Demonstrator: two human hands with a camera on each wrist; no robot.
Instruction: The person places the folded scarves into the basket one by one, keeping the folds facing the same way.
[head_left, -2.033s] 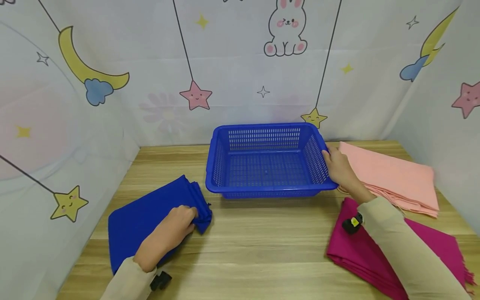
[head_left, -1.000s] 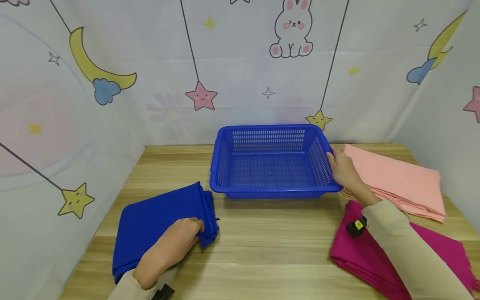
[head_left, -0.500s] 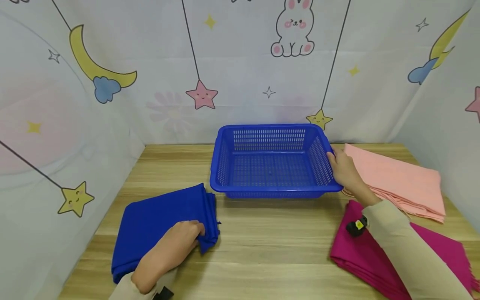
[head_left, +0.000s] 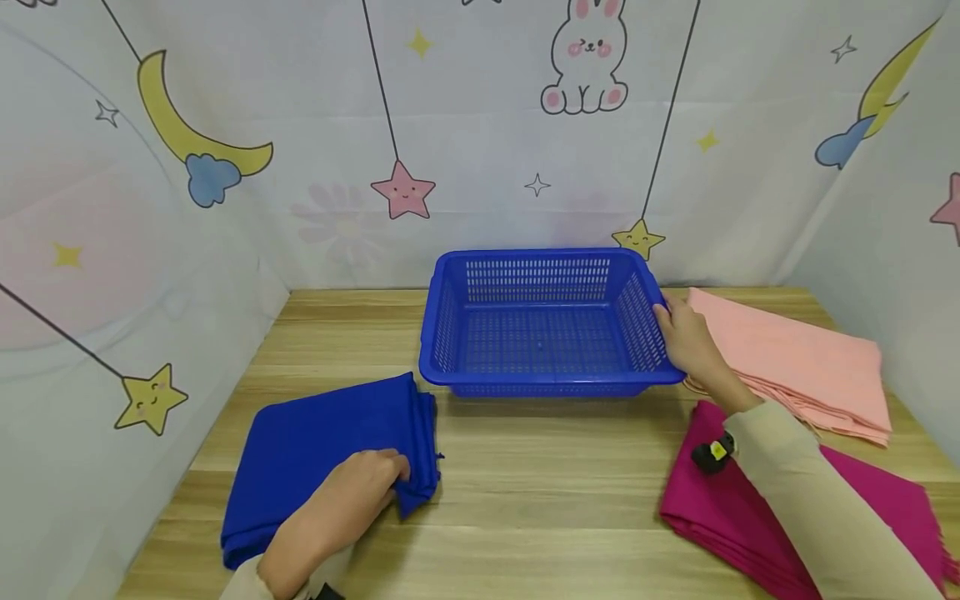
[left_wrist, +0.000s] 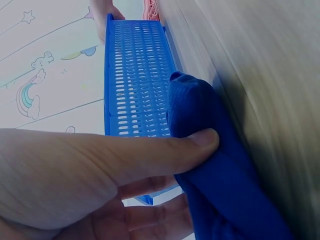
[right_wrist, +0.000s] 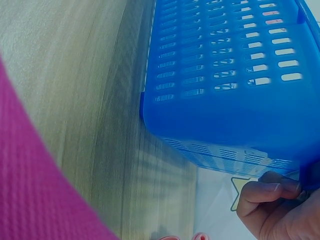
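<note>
A folded blue scarf [head_left: 322, 450] lies at the left of the wooden table. My left hand [head_left: 345, 500] pinches its right edge; in the left wrist view the thumb [left_wrist: 185, 150] lies on top of the folded cloth and the other fingers are beneath it. At the back centre stands a blue plastic basket [head_left: 536, 379] with slotted walls and nothing inside. My right hand [head_left: 692, 343] grips its right rim, with the thumb on the inner side in the head view. In the right wrist view the fingers [right_wrist: 262, 192] curl at the basket's rim.
A folded pink scarf [head_left: 795, 358] with fringe lies at the back right. Nearer on the right, a folded magenta scarf [head_left: 697, 508] is partly under the right forearm. A white cloth backdrop [head_left: 480, 125] with cartoon prints encloses the table [head_left: 525, 492] at the back and sides.
The blue scarf, in my left hand's pinch, has shifted right and nearer to me. The right hand keeps its grip on the basket. The head view has shifted slightly.
</note>
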